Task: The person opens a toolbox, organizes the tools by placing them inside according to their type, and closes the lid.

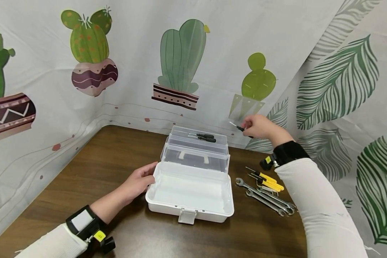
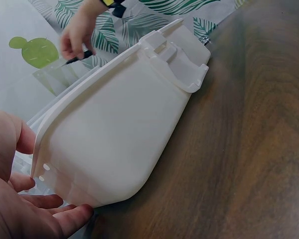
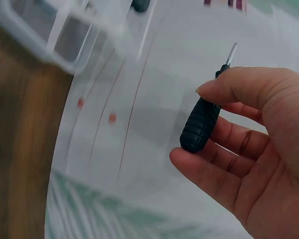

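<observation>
Two black screwdrivers [image 1: 207, 140] lie at the far lid [image 1: 220, 144]; the right hand [image 1: 258, 126] pinches a third screwdriver [image 3: 199, 124], the left hand [image 1: 141, 181] grips the toolbox [image 1: 162, 208]; yellow-handled tools [image 1: 271, 185] and wrenches [image 1: 265, 201] still lie outside, right.

Left arm [image 1: 113, 202] and right arm [image 1: 322, 208], as I hold them: the former low and extended forward, its left hand [image 1: 139, 183] gripping; the latter farther forward, angled inward, its right hand [image 1: 259, 126] pinching between thumb [image 3: 234, 85] and fingers [image 3: 207, 174].
</observation>
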A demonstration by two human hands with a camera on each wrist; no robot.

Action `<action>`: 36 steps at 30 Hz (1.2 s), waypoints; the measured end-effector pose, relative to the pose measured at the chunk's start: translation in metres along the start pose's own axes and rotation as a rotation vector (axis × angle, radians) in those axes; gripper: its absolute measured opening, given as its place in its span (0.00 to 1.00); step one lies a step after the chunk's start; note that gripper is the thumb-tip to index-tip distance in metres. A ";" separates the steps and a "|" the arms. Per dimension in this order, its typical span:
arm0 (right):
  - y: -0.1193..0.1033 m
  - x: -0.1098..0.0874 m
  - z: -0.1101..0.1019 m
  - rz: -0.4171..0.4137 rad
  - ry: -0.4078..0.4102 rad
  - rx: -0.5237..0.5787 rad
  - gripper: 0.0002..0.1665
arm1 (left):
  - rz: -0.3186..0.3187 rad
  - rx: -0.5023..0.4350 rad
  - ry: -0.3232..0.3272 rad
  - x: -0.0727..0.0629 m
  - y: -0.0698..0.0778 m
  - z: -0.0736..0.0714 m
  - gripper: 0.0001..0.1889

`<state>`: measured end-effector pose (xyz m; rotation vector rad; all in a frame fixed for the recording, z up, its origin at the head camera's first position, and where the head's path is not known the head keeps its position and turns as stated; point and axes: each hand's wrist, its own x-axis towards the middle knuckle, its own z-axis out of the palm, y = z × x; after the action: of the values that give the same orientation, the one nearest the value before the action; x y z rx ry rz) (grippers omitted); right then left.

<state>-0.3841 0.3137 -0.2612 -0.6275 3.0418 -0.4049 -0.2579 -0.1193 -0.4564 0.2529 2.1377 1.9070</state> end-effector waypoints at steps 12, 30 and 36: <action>-0.067 0.054 0.036 -0.109 -0.111 -0.043 0.09 | 0.005 0.004 0.003 0.000 0.000 -0.001 0.36; -0.088 0.073 0.069 -0.090 -0.203 -0.061 0.08 | 0.009 0.009 -0.003 -0.002 0.002 -0.001 0.36; -0.086 0.076 0.073 -0.110 -0.170 -0.080 0.05 | 0.003 0.026 0.005 -0.003 0.002 0.000 0.36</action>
<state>-0.4156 0.1895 -0.3063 -0.7927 2.8823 -0.2191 -0.2555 -0.1198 -0.4538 0.2564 2.1683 1.8842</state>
